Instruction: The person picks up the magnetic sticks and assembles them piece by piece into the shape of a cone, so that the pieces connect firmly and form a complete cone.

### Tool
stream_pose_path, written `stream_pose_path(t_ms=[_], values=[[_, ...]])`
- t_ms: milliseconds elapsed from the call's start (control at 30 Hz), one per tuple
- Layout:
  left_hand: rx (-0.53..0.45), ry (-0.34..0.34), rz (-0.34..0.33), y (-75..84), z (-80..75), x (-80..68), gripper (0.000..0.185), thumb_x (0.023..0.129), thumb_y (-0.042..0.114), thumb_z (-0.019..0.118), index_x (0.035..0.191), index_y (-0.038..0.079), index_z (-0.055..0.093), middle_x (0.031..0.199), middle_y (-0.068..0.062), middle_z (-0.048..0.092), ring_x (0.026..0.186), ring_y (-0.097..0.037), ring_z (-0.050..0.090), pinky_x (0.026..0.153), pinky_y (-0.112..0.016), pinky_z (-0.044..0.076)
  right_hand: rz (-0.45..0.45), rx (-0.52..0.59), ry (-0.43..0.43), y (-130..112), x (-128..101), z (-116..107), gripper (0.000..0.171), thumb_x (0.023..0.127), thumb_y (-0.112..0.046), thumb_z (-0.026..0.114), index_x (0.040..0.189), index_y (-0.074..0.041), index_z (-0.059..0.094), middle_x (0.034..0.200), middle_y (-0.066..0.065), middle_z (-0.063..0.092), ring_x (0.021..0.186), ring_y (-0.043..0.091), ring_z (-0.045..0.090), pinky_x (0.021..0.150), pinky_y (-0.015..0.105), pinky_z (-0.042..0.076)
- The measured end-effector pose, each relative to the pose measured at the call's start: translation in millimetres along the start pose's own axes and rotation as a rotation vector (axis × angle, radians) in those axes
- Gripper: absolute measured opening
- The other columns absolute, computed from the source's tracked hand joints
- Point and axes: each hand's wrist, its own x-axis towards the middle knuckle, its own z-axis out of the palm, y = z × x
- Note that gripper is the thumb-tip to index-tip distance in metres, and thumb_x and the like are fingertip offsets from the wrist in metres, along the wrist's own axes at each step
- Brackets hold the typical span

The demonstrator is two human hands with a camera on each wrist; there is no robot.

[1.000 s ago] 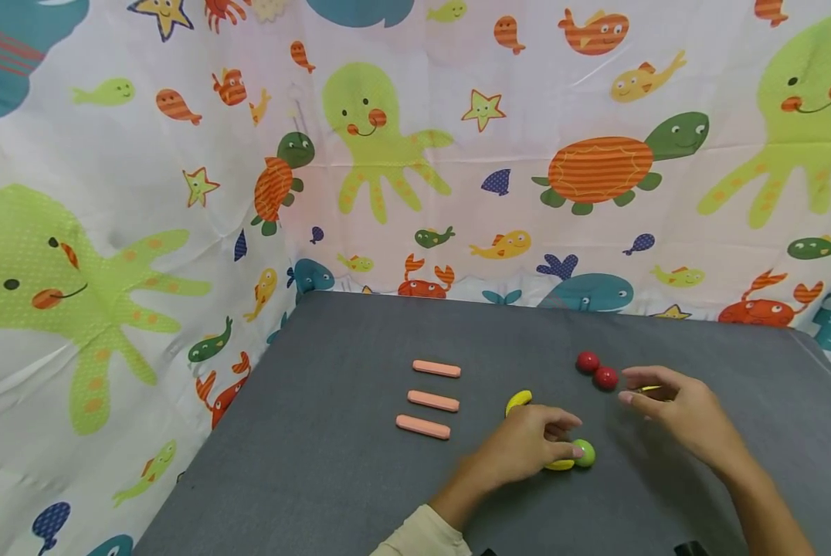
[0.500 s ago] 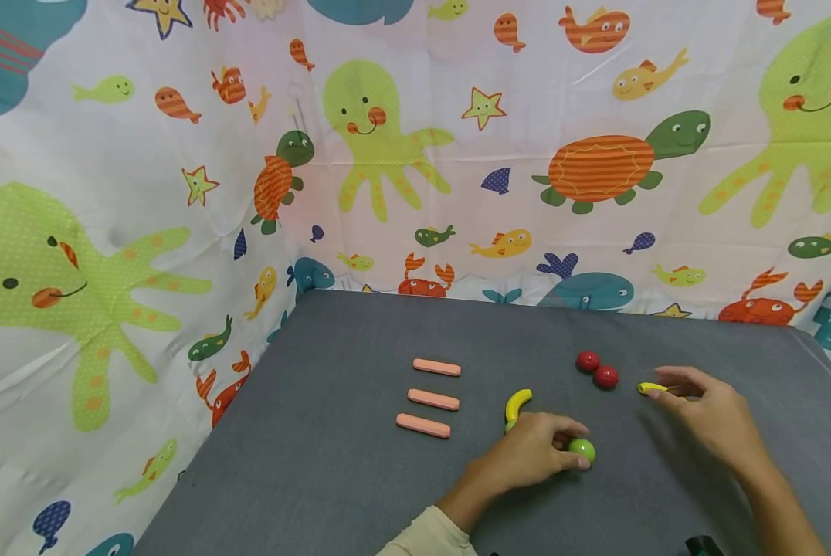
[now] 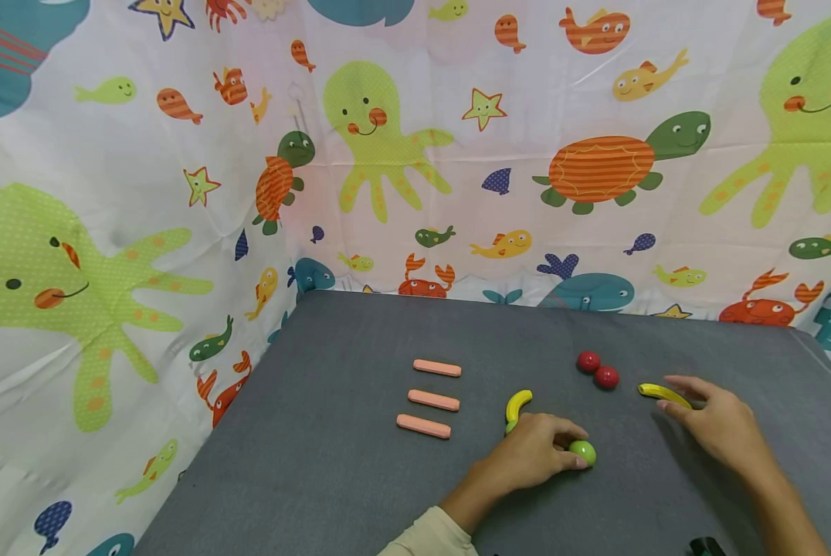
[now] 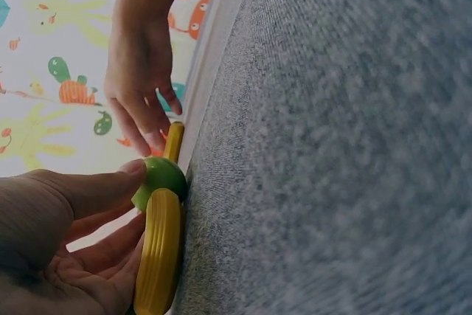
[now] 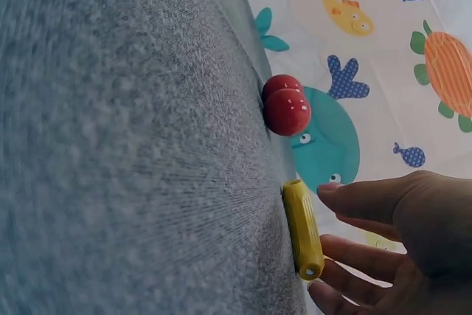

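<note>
My left hand (image 3: 535, 454) pinches a shiny green ball (image 3: 583, 454) on the grey table. In the left wrist view the thumb lies on the green ball (image 4: 158, 181), and a ribbed yellow curved piece (image 4: 158, 256) stands in front of it. Beyond that hand, in the head view, is a yellow curved piece (image 3: 518, 403), its near end hidden. My right hand (image 3: 723, 423) is at another banana-like yellow piece (image 3: 664, 395). In the right wrist view, the thumb is apart from the yellow piece (image 5: 302, 230), with loosely bent fingers beside it.
Two red balls (image 3: 606, 378) sit close together left of the right-hand yellow piece. Three pink sticks (image 3: 433, 400) lie in a column farther left. A sea-animal curtain (image 3: 401, 170) borders the grey table (image 3: 304, 463). A dark object (image 3: 706, 547) shows at the bottom edge.
My right hand has moved right, away from the red balls, and its thumb has parted from the yellow piece. My left hand has shifted slightly right, hiding a yellow piece that showed beside the green ball.
</note>
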Motion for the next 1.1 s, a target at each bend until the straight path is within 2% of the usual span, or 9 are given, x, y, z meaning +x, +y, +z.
stream_pose_path(t_ms=[167,300,400,533,700,867,1100], values=[[-0.006,0.017,0.002,-0.8,1.5,-0.1,0.031,0.092,0.015,0.084,0.122,0.01,0.079,0.105,0.012,0.077,0.086,0.013,0.062,0.076,-0.008,0.049,-0.007,-0.003,0.006,2.0,1.2,2.5,0.055,0.101,-0.034,0.074,0.136,0.007,0.062,0.128,0.036,0.065,0.115,0.054,0.058,0.084,0.065,0.044],[-0.007,0.022,-0.001,-0.3,1.2,-0.4,0.031,0.092,0.015,0.084,0.122,0.01,0.079,0.106,0.012,0.077,0.086,0.013,0.062,0.076,-0.008,0.049,-0.03,-0.012,0.039,1.7,1.6,4.5,0.044,0.098,-0.024,0.077,0.131,0.005,0.068,0.118,0.03,0.072,0.106,0.048,0.065,0.075,0.048,0.046],[0.0,0.021,-0.005,-0.2,1.2,-0.7,0.031,0.092,0.016,0.084,0.122,0.011,0.079,0.105,0.012,0.077,0.085,0.013,0.062,0.075,-0.008,0.049,-0.05,-0.021,0.049,2.0,1.9,5.3,0.036,0.096,-0.017,0.079,0.124,0.003,0.072,0.108,0.023,0.076,0.093,0.035,0.069,0.069,0.036,0.042],[0.007,0.02,-0.012,0.4,1.9,-1.3,0.031,0.092,0.016,0.085,0.122,0.011,0.08,0.103,0.014,0.077,0.085,0.014,0.061,0.075,-0.008,0.048,-0.043,-0.019,0.039,0.8,1.8,5.6,0.029,0.094,-0.011,0.079,0.118,0.003,0.074,0.101,0.018,0.077,0.082,0.017,0.066,0.063,0.03,0.044],[0.01,0.026,-0.016,0.9,2.4,-1.8,0.031,0.092,0.016,0.085,0.122,0.011,0.08,0.105,0.013,0.077,0.085,0.014,0.061,0.075,-0.007,0.048,-0.021,-0.004,0.002,-1.9,3.2,4.4,0.03,0.092,-0.007,0.076,0.12,0.005,0.073,0.102,0.019,0.076,0.082,0.017,0.067,0.06,0.028,0.046],[0.003,0.022,-0.022,0.5,2.0,-1.5,0.032,0.092,0.017,0.085,0.123,0.012,0.079,0.105,0.014,0.077,0.085,0.014,0.061,0.075,-0.008,0.049,-0.002,-0.016,-0.043,-3.0,4.4,4.8,0.033,0.096,-0.013,0.074,0.122,0.007,0.071,0.104,0.021,0.075,0.082,0.017,0.063,0.063,0.032,0.045],[0.023,0.016,-0.021,0.1,2.5,-0.4,0.033,0.092,0.017,0.085,0.124,0.013,0.08,0.106,0.015,0.076,0.087,0.014,0.062,0.076,-0.008,0.048,-0.032,-0.035,-0.044,-2.6,3.6,5.2,0.032,0.098,-0.017,0.074,0.118,0.009,0.073,0.099,0.019,0.076,0.081,0.016,0.06,0.066,0.033,0.044]])
